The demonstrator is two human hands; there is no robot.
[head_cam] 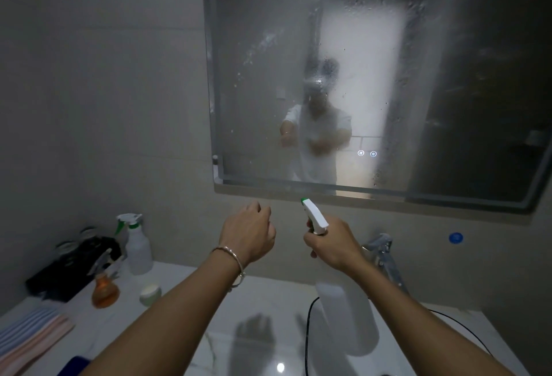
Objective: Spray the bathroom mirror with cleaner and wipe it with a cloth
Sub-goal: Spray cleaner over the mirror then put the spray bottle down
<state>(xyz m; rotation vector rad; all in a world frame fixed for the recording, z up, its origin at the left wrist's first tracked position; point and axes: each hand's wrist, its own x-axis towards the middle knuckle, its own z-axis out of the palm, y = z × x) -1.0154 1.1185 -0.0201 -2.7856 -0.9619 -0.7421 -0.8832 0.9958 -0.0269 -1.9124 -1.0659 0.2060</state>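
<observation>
The bathroom mirror [358,76] hangs on the wall ahead, misted and speckled with spray droplets, wettest near its top. My right hand [331,244] grips the neck of a white spray bottle [348,313] below the mirror's lower edge. The bottle's white trigger head with a green tip [313,215] points up at the glass. My left hand [249,232] hovers beside it with fingers curled and nothing in it. A folded striped cloth [30,336] lies on the counter at the lower left.
A second white spray bottle [136,244], an orange bottle [104,290], a small white jar [150,293] and a black holder [68,268] stand on the left of the white counter [191,280]. A chrome tap [385,256] is right of my hand. A black cable [307,331] crosses the basin.
</observation>
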